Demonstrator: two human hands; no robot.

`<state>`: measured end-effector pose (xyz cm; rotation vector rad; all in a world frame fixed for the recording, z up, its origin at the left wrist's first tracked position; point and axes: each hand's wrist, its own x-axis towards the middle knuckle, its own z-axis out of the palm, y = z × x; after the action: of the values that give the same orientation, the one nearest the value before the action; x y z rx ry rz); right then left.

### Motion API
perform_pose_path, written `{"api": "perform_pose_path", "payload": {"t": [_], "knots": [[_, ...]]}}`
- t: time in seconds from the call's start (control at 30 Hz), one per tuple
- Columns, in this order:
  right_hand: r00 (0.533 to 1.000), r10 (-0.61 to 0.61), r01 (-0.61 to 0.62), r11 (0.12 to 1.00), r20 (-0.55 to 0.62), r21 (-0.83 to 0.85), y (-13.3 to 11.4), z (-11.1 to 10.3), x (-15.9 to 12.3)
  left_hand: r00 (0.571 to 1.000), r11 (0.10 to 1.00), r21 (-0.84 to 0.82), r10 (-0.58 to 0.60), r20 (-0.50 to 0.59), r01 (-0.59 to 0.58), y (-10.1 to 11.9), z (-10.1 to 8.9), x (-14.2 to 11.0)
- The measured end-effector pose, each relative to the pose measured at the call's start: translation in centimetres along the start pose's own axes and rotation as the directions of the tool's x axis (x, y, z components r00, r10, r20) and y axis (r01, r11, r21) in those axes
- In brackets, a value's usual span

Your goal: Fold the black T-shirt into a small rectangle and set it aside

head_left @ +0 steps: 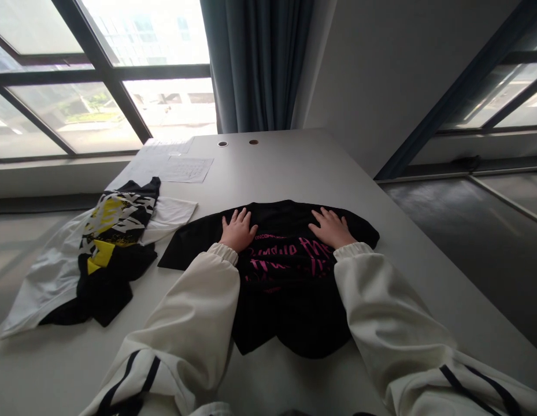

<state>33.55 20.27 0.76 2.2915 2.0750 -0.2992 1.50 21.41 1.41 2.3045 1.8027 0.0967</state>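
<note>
A black T-shirt (289,306) with pink lettering lies spread out in front of me, its sleeves stretched to both sides and its neck edge facing away. My left hand (239,230) rests flat on the shirt near its left shoulder, fingers spread. On the opposite shoulder lies my right hand (332,227), also flat with its fingers apart. Neither hand grips the cloth. My forearms, in cream sleeves, hide parts of the shirt's sides and some of the print.
To the left lie a black garment with yellow and white print (116,225) and white cloth (51,271) under it. Papers (185,169) lie at the back left of the white table (285,167), which has two cable holes. Behind it hang a blue curtain (255,63) and windows.
</note>
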Motion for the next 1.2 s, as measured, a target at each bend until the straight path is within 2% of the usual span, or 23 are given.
{"api": "perform_pose_path", "payload": {"t": [0.27, 0.47, 0.53, 0.67, 0.73, 0.87, 1.2], "knots": [[1.0, -0.006, 0.006, 1.0, -0.001, 0.01, 0.14, 0.33, 0.28, 0.999, 0.999, -0.008, 0.05, -0.001, -0.05, -0.24, -0.23, -0.06], [0.999, -0.028, 0.029, 0.999, -0.025, 0.029, 0.29, 0.55, 0.31, 0.988, 0.987, -0.078, 0.138, -0.075, -0.144, -0.16, -0.23, -0.15], [0.999, -0.034, 0.035, 0.999, -0.034, 0.032, 0.34, 0.61, 0.32, 0.986, 0.988, -0.097, 0.104, -0.129, -0.117, -0.06, -0.31, -0.14], [0.998, -0.042, 0.044, 0.998, -0.045, 0.035, 0.35, 0.65, 0.29, 0.971, 0.993, -0.101, -0.088, -0.222, 0.067, -0.12, -0.29, 0.05], [0.998, -0.042, 0.043, 0.999, -0.049, 0.03, 0.27, 0.6, 0.23, 0.98, 0.991, -0.088, -0.114, -0.164, 0.101, -0.32, -0.07, 0.2], [0.998, -0.039, 0.041, 0.999, -0.045, 0.028, 0.09, 0.42, 0.1, 0.997, 0.997, -0.043, -0.069, -0.027, 0.068, -0.7, 0.5, 0.42], [0.998, -0.04, 0.042, 0.999, -0.049, 0.034, 0.19, 0.45, 0.18, 0.997, 0.996, -0.042, -0.079, -0.011, 0.079, -0.62, 0.17, 0.43]]}}
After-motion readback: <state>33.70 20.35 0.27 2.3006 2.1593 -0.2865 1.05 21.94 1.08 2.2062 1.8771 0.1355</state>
